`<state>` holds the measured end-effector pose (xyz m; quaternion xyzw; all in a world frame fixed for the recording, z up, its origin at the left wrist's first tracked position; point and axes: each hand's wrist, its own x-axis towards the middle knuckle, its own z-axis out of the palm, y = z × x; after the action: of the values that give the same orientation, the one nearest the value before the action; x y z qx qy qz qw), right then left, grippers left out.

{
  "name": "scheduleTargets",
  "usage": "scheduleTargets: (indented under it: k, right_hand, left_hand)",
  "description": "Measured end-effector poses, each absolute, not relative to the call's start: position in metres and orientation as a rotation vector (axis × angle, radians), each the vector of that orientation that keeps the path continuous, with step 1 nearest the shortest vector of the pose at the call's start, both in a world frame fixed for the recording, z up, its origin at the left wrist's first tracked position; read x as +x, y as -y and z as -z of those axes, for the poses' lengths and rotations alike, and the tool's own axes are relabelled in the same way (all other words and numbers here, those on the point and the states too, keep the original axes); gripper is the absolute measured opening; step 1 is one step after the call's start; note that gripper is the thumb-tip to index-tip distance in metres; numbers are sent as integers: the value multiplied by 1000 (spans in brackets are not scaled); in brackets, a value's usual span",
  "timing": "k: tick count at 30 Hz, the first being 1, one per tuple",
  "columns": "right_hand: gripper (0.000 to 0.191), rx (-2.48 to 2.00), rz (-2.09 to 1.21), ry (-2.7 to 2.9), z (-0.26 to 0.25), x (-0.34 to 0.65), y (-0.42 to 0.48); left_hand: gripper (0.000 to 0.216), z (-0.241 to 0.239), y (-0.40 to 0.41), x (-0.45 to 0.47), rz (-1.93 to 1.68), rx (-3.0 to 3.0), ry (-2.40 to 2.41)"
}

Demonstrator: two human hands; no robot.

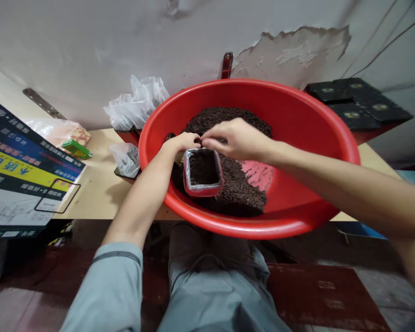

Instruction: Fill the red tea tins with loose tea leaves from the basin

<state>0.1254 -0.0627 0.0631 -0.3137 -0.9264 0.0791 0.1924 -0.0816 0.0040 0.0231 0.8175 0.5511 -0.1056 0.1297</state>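
A square box (204, 190) lined with clear plastic stands inside the large red basin (307, 124), with dark contents in it. Around it lie loose dark dried leaves (228, 115), which look like tea. My left hand (186, 141) is closed at the box's far left edge. Beside it, my right hand (232, 138) has its fingers pinched together over the far edge. The fingertips of both hands almost meet there. Whatever they pinch is too small or hidden to make out.
Black boxes (359, 103) are stacked right of the basin. To the left are two boxes with plastic bags (138, 103), a small green packet (76, 149), a thin black frame (57, 196) and a large printed carton (17, 170). The wooden table (103, 184) ends near my lap.
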Motion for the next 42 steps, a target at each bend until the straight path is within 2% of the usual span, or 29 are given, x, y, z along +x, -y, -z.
scheduleTargets:
  k: [3,6,11,14,21,24,28,32,35,39,42]
  right_hand:
    - [40,-1239,-77,2345,-71,135,30]
    - [38,-1439,21,2338,-64,149,15]
    - [40,-1620,107,2422,-57,173,9]
    - [41,-1608,120,2400,-62,182,4]
    - [40,-1442,100,2360,-61,183,0]
    - [39,-1404,104,2361,-56,182,0]
    - [37,-1478,89,2370,-53,182,2]
    - [35,-1550,37,2348,-49,182,0]
    - [31,-1561,-19,2316,-42,182,-5]
    - [33,-1521,2,2342,-31,180,-9]
    - [34,-1542,77,2405,-28,174,-2]
  left_hand:
    - [77,-15,-18,-69,412,2446,-1709]
    - [93,-11,-44,-51,375,2597,-1693]
    - [124,-1,-100,-35,460,2589,-1609]
    - [131,13,-123,-41,465,2541,-1584]
    - [88,31,-111,-62,173,2560,-1638]
    - [75,18,-102,-62,194,2533,-1640]
    - [55,-21,-92,-64,121,2591,-1517]
    - [49,-67,-51,-72,-151,2612,-1383]
    - [43,-82,5,-76,-309,2609,-1362]
    - [34,-66,77,-73,-372,2619,-1373]
    - [48,-49,110,-70,-256,2616,-1378]
